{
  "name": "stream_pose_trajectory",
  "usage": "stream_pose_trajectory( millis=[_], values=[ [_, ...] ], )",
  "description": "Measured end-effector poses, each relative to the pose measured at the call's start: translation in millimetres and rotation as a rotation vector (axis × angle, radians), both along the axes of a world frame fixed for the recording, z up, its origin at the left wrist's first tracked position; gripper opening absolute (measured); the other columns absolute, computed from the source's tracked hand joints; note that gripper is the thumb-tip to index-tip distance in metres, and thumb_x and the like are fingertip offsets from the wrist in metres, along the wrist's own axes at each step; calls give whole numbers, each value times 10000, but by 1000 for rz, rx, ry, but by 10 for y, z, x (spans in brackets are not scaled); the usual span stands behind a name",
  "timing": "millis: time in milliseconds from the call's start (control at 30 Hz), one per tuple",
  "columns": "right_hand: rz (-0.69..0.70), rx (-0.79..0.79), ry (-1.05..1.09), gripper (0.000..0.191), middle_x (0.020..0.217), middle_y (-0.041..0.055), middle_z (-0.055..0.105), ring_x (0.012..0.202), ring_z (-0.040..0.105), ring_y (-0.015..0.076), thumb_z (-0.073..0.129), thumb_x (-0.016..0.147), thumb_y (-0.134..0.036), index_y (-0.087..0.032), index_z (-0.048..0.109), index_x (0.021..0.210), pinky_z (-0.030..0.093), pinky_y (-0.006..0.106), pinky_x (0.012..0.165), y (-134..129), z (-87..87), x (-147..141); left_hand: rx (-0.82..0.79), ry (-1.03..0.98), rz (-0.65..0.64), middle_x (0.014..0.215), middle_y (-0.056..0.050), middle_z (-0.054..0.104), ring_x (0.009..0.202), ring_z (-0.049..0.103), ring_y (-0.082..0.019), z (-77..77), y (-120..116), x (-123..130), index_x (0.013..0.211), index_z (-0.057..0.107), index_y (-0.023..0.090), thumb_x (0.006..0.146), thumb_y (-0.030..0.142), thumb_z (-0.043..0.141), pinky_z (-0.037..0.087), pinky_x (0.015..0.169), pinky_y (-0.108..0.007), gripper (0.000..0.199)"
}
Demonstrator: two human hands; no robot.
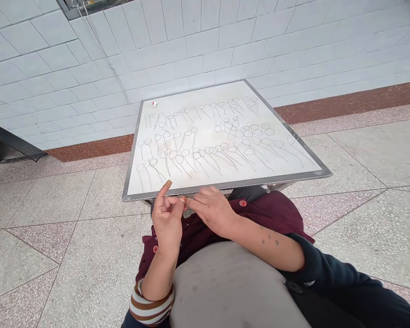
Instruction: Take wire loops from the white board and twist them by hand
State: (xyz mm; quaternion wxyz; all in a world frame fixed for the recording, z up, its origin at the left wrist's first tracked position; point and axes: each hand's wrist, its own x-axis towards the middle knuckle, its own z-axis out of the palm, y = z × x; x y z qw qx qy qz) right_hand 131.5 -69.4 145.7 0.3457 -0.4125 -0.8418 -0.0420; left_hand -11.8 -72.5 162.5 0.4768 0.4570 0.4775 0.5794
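Both of my hands meet in front of the table's near edge, above my lap. My left hand is closed in a pinch, thumb tip against curled fingers, with the index finger raised. A thin dark wire seems to curve round its fingers, though it is very faint. Close against the left thumb, my right hand pinches at the same spot; its fingertips partly hide what they hold. On the white tabletop lie many thin wire loops with wavy tails, spread in rough rows.
The white table has a grey metal rim and stands near a white tiled wall. A small white and red object sits at its far left corner. Speckled stone floor surrounds it. A cable hangs down the wall.
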Motion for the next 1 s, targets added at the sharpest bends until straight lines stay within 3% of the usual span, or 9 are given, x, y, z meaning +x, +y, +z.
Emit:
stream_pose_trajectory(
  millis=[300, 600, 1000],
  values=[
    [-15, 43, 66, 237, 636, 8, 524, 612, 363, 160, 409, 962, -96, -151, 623, 874, 298, 292, 580, -13, -38, -84, 22, -65, 40, 643, 62, 567, 659, 560, -87, 30, -6, 37, 1261, 592, 223, 808, 201, 701, 487, 785, -244, 467],
    [-45, -54, 172, 241, 668, 11, 594, 618, 479, 150, 390, 978, -144, -170, 629, 964, 370, 264, 570, -56, -80, -89, 38, -45, 40, 649, 61, 579, 662, 573, -94, 77, -15, 56, 1251, 596, 219, 812, 199, 697, 481, 798, -249, 451],
    [37, -166, 264, 266, 919, 57, 716, 798, 646, 176, 398, 948, -113, -189, 597, 1107, 509, 292, 699, -114, -108, -44, 69, -5, 59, 656, 58, 610, 659, 584, -99, 130, -33, 36, 1249, 599, 222, 803, 188, 704, 482, 794, -248, 459]
  ],
)
